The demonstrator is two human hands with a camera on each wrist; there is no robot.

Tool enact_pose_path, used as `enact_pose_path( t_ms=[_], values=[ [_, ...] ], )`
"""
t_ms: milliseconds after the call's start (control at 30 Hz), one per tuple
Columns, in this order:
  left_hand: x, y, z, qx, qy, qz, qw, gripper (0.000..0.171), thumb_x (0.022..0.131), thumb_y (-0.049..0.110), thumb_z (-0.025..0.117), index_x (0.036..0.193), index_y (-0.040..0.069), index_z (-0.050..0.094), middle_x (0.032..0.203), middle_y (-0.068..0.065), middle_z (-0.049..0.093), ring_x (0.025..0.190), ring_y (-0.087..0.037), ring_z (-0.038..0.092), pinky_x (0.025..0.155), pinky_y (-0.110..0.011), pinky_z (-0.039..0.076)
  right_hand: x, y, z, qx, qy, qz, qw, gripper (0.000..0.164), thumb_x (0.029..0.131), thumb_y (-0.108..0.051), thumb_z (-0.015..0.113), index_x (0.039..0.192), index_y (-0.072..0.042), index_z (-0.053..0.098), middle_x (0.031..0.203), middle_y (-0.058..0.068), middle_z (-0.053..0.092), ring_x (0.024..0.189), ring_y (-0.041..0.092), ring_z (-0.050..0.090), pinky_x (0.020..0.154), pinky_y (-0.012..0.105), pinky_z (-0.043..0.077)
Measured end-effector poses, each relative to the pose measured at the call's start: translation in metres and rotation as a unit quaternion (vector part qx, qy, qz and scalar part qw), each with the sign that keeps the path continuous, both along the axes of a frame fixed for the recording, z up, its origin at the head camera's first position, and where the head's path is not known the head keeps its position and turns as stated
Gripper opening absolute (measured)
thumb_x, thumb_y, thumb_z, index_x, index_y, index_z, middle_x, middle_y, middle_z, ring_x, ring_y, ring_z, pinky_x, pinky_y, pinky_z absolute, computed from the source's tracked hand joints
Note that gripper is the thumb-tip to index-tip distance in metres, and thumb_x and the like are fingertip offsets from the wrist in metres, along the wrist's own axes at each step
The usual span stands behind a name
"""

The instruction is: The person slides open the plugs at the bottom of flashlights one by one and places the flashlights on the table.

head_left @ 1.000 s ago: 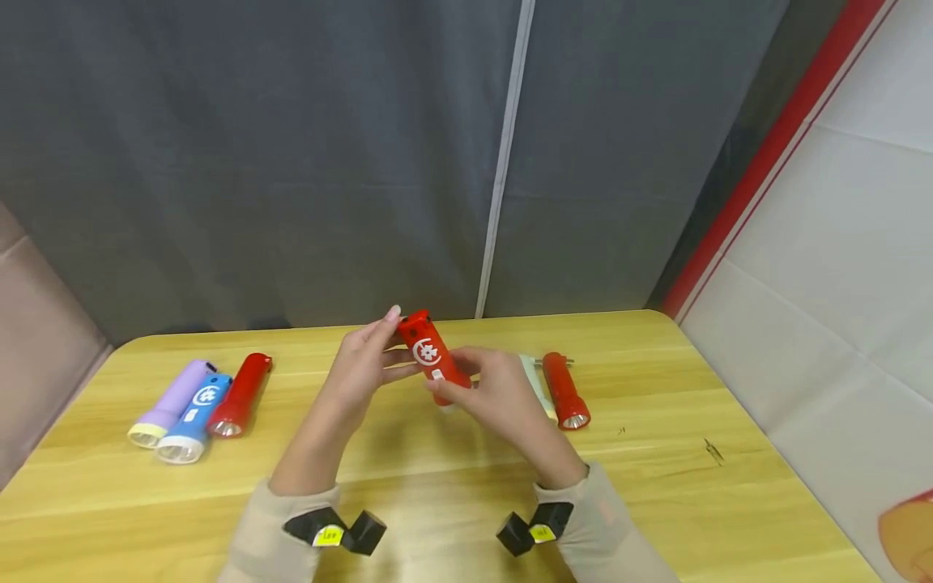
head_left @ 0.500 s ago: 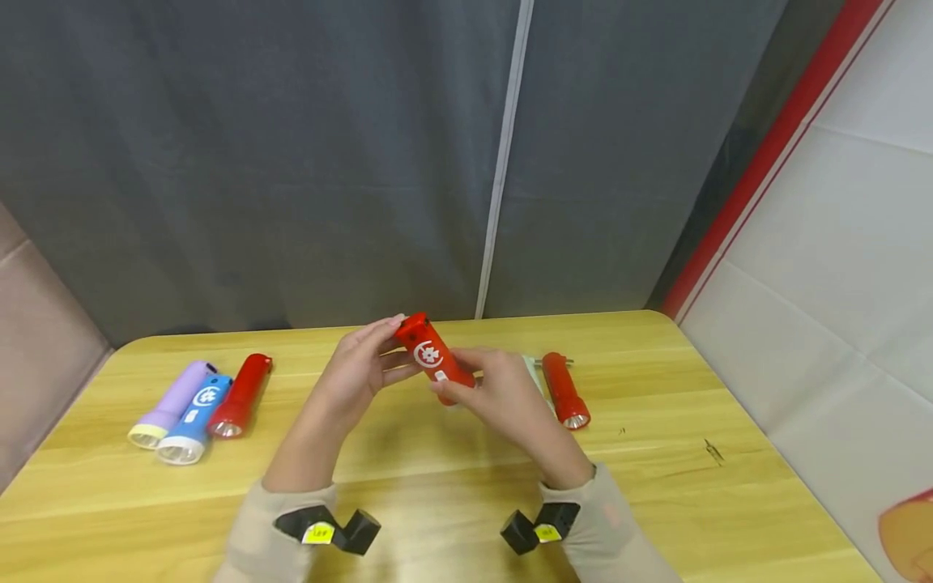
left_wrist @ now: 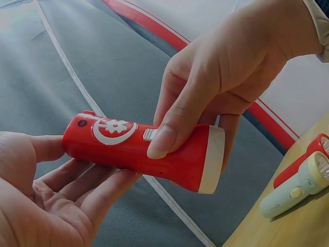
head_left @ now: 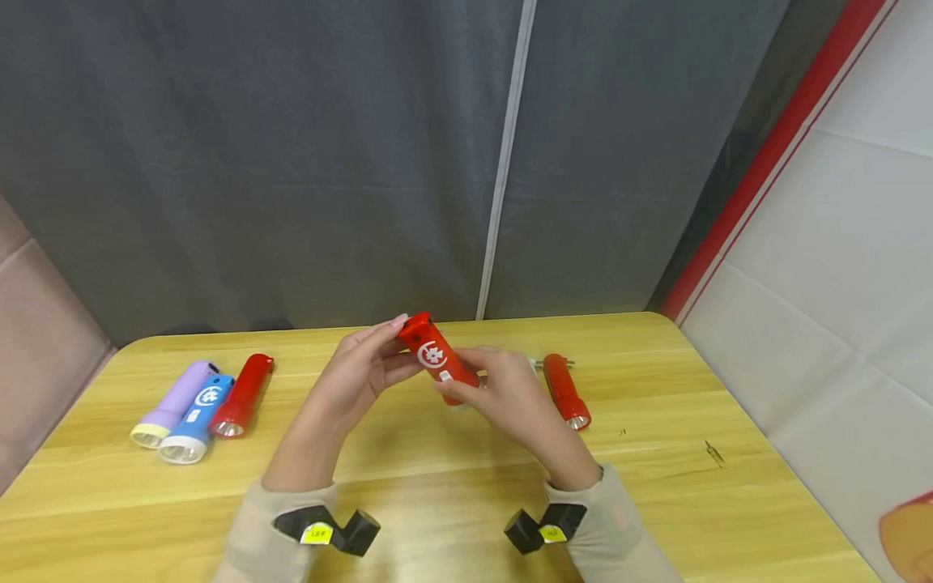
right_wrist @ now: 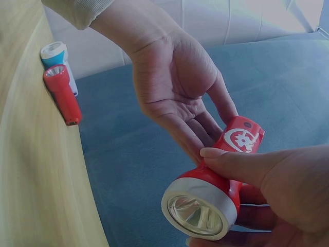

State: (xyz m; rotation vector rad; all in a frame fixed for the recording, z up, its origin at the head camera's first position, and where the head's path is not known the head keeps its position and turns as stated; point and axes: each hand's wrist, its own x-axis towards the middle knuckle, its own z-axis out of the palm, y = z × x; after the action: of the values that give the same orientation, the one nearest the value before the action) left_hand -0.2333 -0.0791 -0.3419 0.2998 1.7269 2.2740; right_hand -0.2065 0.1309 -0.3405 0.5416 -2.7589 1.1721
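Observation:
A red flashlight [head_left: 435, 355] with a white flower emblem and a white lens rim is held between both hands above the table, tilted. My right hand [head_left: 503, 394] grips it near the head, and in the left wrist view the right thumb [left_wrist: 163, 140] lies against the pale slide switch [left_wrist: 149, 134]. My left hand [head_left: 355, 374] holds the tail end, its thumb at the end and its fingers along the underside. The lens [right_wrist: 198, 213] looks unlit in the right wrist view.
On the table's left lie a purple flashlight [head_left: 175, 403], a blue one [head_left: 198, 414] and a red one [head_left: 244, 395], side by side. To the right rest another red flashlight [head_left: 564, 390] and a pale green one [left_wrist: 288, 193], mostly behind my right hand in the head view.
Both hands have stayed on the flashlight. My right hand and the flashlight have shifted slightly to the right, covering more of the pale green flashlight.

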Motion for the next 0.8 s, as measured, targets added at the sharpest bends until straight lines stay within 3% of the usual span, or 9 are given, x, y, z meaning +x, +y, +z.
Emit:
enact_pose_path(
  t_ms=[233,800],
  values=[
    [0.0008,0.0011,0.0003,0.018,0.002,-0.004,0.9998,0.024,0.106,0.026,0.052,0.108,0.018,0.074,0.106,0.004,0.076,0.095,-0.014,0.074,0.091,-0.027,0.060,0.0007,0.0009,0.0000,0.014,0.016,0.000,1.000,0.044,0.084,-0.028,0.083,0.124,-0.011,0.072,0.111,0.003,0.076,0.084,0.013,0.067,0.069,0.021,0.057],
    [-0.0002,0.0039,-0.0014,0.032,-0.003,-0.010,0.9994,0.024,0.106,0.024,0.051,0.104,0.021,0.076,0.106,0.004,0.075,0.094,-0.013,0.074,0.089,-0.026,0.060,0.0030,0.0024,0.0045,0.011,0.000,-0.001,1.000,0.043,0.084,-0.027,0.083,0.124,-0.013,0.072,0.105,-0.001,0.075,0.080,0.011,0.065,0.067,0.023,0.056]
  ],
)
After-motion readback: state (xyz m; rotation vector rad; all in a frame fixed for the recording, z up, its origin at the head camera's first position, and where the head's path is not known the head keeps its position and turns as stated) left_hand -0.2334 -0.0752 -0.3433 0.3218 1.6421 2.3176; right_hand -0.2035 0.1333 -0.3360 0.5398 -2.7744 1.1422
